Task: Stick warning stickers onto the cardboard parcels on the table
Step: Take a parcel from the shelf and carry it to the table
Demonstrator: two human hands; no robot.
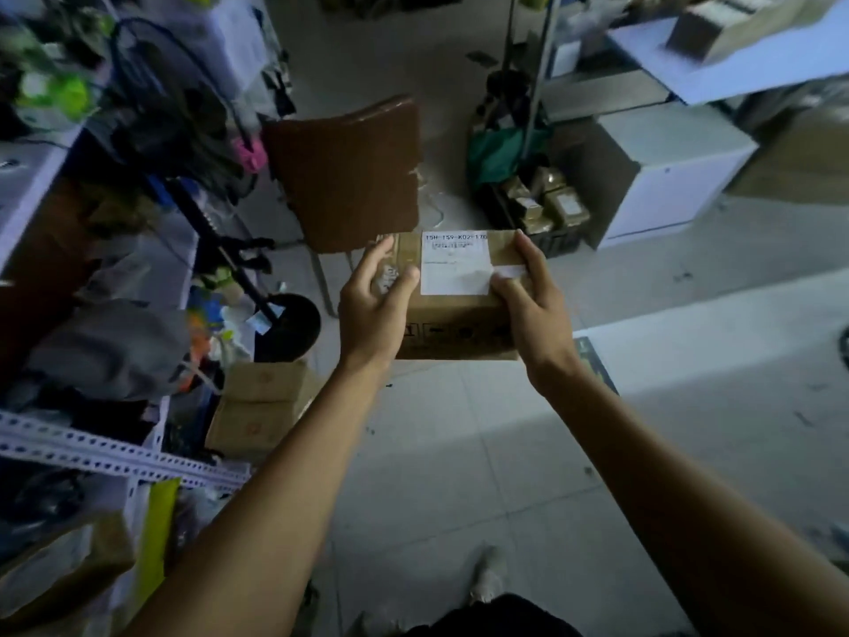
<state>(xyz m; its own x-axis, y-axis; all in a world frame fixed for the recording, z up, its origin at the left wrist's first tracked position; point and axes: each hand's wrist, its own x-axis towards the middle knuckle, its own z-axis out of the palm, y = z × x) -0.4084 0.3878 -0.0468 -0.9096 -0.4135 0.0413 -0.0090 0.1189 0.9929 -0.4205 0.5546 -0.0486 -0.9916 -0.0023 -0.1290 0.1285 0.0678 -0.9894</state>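
Both bare arms are reaching forward at full stretch, holding one cardboard parcel (452, 314) in the air above the tiled floor (459, 452), in front of a brown chair (349, 177). The left hand (374, 310) is clasping the parcel's left end with its fingers (381, 255) spread over the top and the thumb lying beside the one white shipping label (455, 264). The right hand (533, 301) is gripping the right end, its thumb pressing on the label's near right corner.

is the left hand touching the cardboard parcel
Touching. The head view shows the left hand gripping the cardboard parcel's left end, thumb lying on top.
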